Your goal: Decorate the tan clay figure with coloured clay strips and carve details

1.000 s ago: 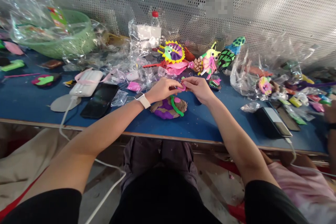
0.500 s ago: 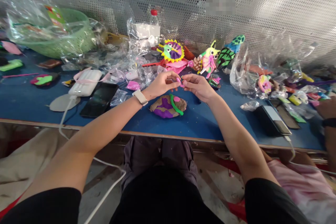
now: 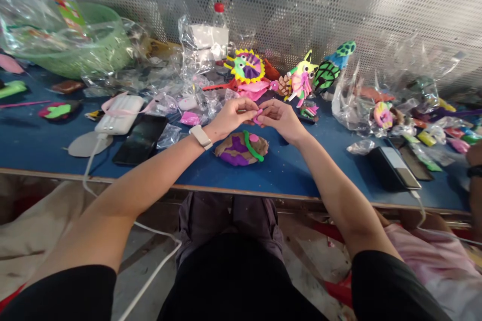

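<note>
My left hand and my right hand meet above the blue table, fingertips pinched together on a small pink clay piece. A white watch is on my left wrist. Just below the hands lies a flat brown and purple clay figure with a green strip and a pink dot on it. Neither hand touches it.
Finished clay figures stand at the back among clear plastic bags. A power bank and black phone lie left, another phone right. A green basket sits far left. Another person's arm shows at the right edge.
The hands stay together on the pink piece, working it slightly; the view has shifted a little downward. The clay figure on the table has not moved.
</note>
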`<state>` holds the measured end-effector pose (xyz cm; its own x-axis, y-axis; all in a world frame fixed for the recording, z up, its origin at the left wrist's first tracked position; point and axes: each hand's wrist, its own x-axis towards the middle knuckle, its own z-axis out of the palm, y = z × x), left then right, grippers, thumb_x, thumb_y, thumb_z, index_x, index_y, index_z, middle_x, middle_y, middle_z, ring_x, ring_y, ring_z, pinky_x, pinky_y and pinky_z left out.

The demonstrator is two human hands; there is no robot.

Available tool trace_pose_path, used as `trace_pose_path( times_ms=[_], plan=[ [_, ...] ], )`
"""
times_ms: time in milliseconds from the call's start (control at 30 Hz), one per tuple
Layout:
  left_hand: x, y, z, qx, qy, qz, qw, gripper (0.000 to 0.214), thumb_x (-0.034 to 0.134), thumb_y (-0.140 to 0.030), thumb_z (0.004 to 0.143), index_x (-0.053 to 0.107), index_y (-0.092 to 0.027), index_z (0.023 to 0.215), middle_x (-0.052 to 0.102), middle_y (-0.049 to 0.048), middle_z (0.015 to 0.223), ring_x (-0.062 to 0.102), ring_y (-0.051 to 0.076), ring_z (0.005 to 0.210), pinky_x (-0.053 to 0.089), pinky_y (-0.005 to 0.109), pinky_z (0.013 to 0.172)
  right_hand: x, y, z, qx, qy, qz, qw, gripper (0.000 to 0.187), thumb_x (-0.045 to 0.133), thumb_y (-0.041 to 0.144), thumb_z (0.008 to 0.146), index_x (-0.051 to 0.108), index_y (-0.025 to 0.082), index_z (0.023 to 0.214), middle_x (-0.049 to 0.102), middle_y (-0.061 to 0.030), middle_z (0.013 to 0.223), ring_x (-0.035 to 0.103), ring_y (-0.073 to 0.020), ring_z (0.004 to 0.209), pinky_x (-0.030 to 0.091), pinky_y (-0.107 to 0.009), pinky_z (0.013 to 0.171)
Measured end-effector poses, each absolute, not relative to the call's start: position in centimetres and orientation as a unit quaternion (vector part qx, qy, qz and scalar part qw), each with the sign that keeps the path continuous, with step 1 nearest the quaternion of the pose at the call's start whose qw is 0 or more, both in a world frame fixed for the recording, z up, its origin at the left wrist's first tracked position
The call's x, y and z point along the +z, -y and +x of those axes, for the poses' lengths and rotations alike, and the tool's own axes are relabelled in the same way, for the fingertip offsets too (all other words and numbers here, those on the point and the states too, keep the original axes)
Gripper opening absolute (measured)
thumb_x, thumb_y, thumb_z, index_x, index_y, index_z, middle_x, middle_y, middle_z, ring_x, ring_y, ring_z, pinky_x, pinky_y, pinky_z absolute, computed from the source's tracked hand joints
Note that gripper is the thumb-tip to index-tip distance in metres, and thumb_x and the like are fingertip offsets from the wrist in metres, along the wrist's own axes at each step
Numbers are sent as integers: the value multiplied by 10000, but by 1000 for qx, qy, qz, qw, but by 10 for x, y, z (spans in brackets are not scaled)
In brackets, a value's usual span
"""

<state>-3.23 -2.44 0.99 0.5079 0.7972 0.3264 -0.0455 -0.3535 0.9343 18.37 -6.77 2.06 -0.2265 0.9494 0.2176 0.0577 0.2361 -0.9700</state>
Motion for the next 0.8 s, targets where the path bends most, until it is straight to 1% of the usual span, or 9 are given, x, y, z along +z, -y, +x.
trace_pose_path(
  times_ms=[100, 167, 267, 367, 433, 533, 567, 700, 800],
  plan=[
    [11, 24, -33, 414, -259, 710, 506, 261, 884, -413, 990, 774, -180, 1030, 826, 82, 1022, 820, 207, 943, 734, 362, 850, 21, 69, 183, 457, 638, -398, 475, 623, 1068, 602, 686, 758, 263, 1107, 772, 14, 839, 756, -190, 773, 689, -387, 804],
    [11, 24, -33, 409, -259, 709, 513, 315, 911, -455, 973, 769, -178, 1024, 821, 82, 998, 814, 197, 886, 729, 346, 805, 22, 70, 183, 452, 644, -402, 468, 606, 1055, 605, 707, 777, 262, 1122, 786, -1, 873, 756, -196, 785, 692, -394, 795],
    [12, 24, -35, 394, -257, 699, 538, 344, 951, -445, 936, 755, -179, 1033, 806, 78, 959, 801, 187, 822, 715, 333, 751, 23, 71, 182, 460, 638, -406, 465, 554, 1048, 608, 720, 789, 255, 1059, 796, -24, 911, 763, -207, 807, 699, -405, 785],
    [16, 24, -38, 370, -253, 708, 546, 295, 904, -393, 965, 739, -179, 1083, 807, 90, 1011, 806, 196, 840, 712, 357, 764, 29, 74, 181, 475, 629, -406, 463, 503, 1056, 593, 730, 760, 246, 942, 790, -29, 874, 760, -209, 793, 699, -410, 771],
    [22, 24, -42, 357, -249, 739, 514, 250, 848, -367, 996, 735, -176, 1111, 813, 109, 1081, 809, 209, 889, 706, 372, 795, 33, 79, 181, 480, 630, -409, 454, 485, 1054, 579, 753, 739, 240, 899, 784, -30, 846, 757, -208, 784, 696, -415, 780],
    [31, 24, -49, 335, -235, 808, 424, 206, 811, -306, 980, 751, -177, 1130, 824, 117, 1160, 803, 229, 996, 683, 383, 897, 34, 91, 185, 481, 644, -417, 423, 485, 1068, 554, 746, 752, 226, 912, 794, -41, 883, 755, -202, 794, 691, -410, 794],
    [33, 25, -50, 319, -229, 830, 397, 201, 804, -290, 968, 757, -180, 1129, 827, 112, 1156, 800, 231, 1004, 672, 381, 912, 32, 96, 187, 482, 645, -420, 418, 487, 1067, 558, 745, 756, 224, 915, 796, -43, 896, 752, -199, 801, 688, -401, 790],
    [39, 32, -53, 275, -209, 883, 316, 152, 804, -278, 918, 775, -201, 1046, 829, 83, 1055, 783, 231, 935, 632, 364, 873, 20, 113, 195, 485, 630, -437, 421, 485, 1033, 606, 781, 742, 239, 907, 772, -28, 863, 733, -193, 762, 673, -387, 732],
    [38, 44, -56, 275, -210, 893, 287, 98, 764, -290, 959, 777, -219, 1024, 826, 68, 1042, 768, 229, 926, 619, 365, 900, 16, 121, 195, 472, 624, -444, 437, 484, 1028, 615, 790, 729, 248, 890, 756, -24, 847, 730, -195, 754, 663, -384, 718]
  ],
)
